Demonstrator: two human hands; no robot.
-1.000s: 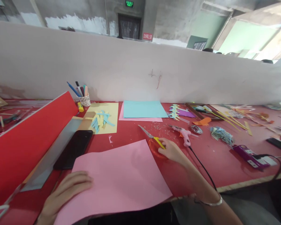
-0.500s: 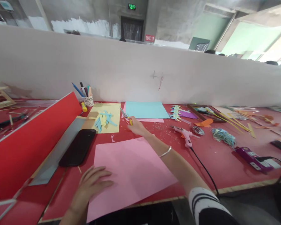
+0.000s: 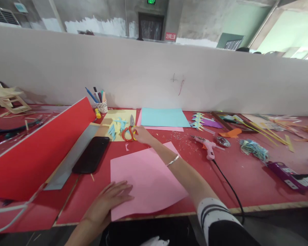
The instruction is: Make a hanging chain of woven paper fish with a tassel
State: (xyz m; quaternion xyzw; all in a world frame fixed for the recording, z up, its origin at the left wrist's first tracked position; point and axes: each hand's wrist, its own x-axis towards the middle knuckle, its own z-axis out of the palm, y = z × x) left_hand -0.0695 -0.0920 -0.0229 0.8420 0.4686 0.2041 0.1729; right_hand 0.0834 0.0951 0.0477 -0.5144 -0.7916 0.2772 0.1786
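Note:
My left hand (image 3: 115,196) lies flat with fingers spread on the left part of a pink paper sheet (image 3: 149,177) near the table's front edge. Beyond the sheet, my right hand (image 3: 143,135) has its fingers closed at the yellow handle of a pair of scissors (image 3: 130,131). The other handle loop is orange-red, and the blades point to the wall. Under the scissors is a pale yellow sheet (image 3: 128,112), where blue and yellow paper cut-outs (image 3: 116,127) are piled. A silver bracelet circles my right wrist.
Left of the pink sheet are a black phone (image 3: 91,155) and a slanted red board (image 3: 46,147). Blue paper (image 3: 164,118) lies by the partition, near a pen cup (image 3: 102,107). On the right are a pink glue gun (image 3: 207,146), its cord, and a purple power strip (image 3: 289,176).
The scissors have turned from slanting up-left to pointing at the wall, and now rest by the paper cut-outs. The view has shifted slightly. My left hand remains on the pink sheet.

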